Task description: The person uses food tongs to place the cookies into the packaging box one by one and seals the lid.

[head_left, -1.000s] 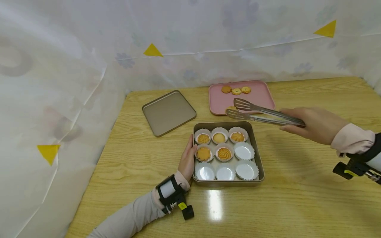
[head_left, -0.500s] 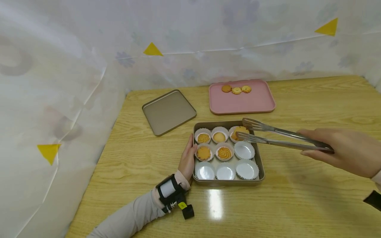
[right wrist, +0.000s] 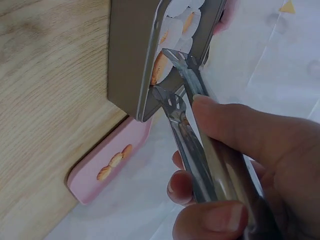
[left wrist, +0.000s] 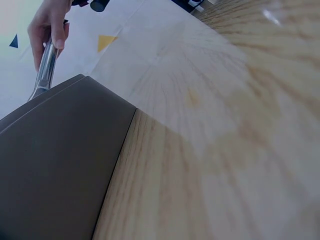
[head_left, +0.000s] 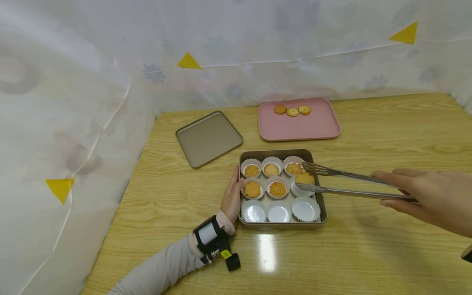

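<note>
My right hand [head_left: 433, 196] grips a pair of metal tongs [head_left: 354, 180], its thumb along one arm in the right wrist view. Between the slotted tong tips is a round speckled cookie [head_left: 305, 178], at the right cup of the middle row; I cannot tell if the tips still press it. My left hand [head_left: 232, 198] rests along the left side of a square metal tin [head_left: 284, 226], fingers extended and thumb at the rim. White paper cups fill the tin. Several hold cookies, such as a swirled cookie [head_left: 277, 189]; the front-row cups [head_left: 306, 210] are bare.
Behind the tin, a pink tray [head_left: 302, 130] bears three cookies [head_left: 293, 112] near its back edge. A shallow metal lid [head_left: 210, 139] lies back left on the wooden table [head_left: 177, 196]. Patterned white sheeting [head_left: 236, 78] stands behind and left.
The tongs took the speckled cookie off the pink tray, carried it over the tin's back right cup, then forward to the middle row's right cup. My left hand stays put.
</note>
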`<control>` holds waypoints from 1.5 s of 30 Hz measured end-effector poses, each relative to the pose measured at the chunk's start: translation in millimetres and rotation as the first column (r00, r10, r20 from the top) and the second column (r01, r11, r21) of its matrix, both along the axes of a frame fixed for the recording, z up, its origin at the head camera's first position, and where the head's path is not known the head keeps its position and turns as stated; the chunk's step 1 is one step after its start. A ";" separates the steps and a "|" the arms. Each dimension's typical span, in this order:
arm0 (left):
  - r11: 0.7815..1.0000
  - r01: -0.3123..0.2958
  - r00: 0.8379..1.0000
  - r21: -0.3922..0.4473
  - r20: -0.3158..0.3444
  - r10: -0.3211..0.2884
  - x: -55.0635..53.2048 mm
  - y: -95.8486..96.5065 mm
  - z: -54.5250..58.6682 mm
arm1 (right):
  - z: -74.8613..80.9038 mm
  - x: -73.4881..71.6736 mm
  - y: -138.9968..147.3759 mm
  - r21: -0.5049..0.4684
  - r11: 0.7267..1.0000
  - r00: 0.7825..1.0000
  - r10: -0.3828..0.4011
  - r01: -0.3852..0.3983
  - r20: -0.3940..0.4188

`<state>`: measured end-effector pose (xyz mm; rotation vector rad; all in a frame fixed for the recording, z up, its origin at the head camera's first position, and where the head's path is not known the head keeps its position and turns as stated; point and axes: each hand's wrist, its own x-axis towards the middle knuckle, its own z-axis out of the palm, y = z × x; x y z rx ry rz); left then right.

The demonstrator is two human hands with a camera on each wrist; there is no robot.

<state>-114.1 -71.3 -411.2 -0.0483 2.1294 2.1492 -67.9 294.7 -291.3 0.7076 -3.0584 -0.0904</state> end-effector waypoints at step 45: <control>1.000 0.018 1.000 -0.002 0.001 -0.018 0.9 -0.6 1.7 | 26.9 -32.3 -41.5 0.164 0.970 0.983 0.176 -0.181 0.046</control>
